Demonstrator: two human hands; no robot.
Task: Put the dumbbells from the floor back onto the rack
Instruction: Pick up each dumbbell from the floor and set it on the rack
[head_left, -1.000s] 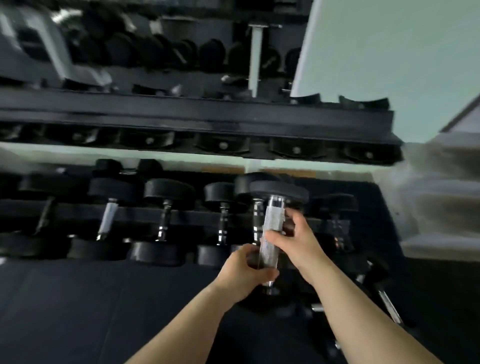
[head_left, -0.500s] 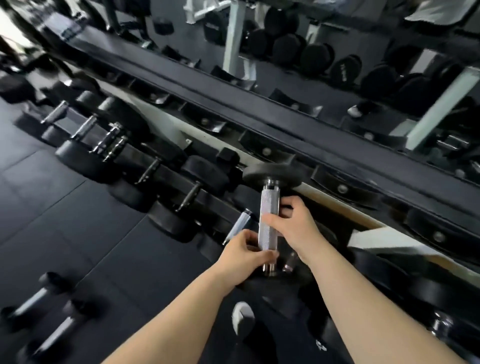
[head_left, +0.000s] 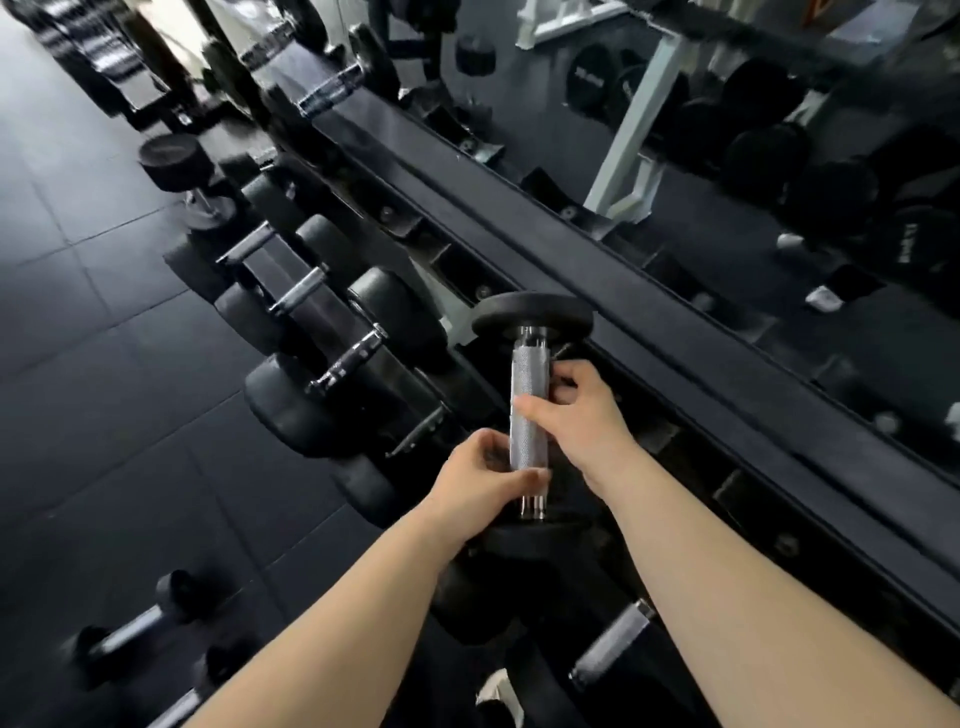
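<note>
The long black rack (head_left: 597, 291) runs diagonally and is cut off at the right edge; its upper tier and the mirror reflections behind blur together. The dark tiled rubber floor (head_left: 104, 389) fills the left side, where two small dumbbells (head_left: 135, 631) lie, partly cut off at the bottom. Both hands grasp one dumbbell (head_left: 529, 410) end-up over the lower tier: the right hand (head_left: 582, 415) clenched round the knurled handle, the left hand (head_left: 480, 480) gripping lower down, hiding its bottom head.

Floor (head_left: 104, 415) with two dumbbells (head_left: 135, 626)
</note>
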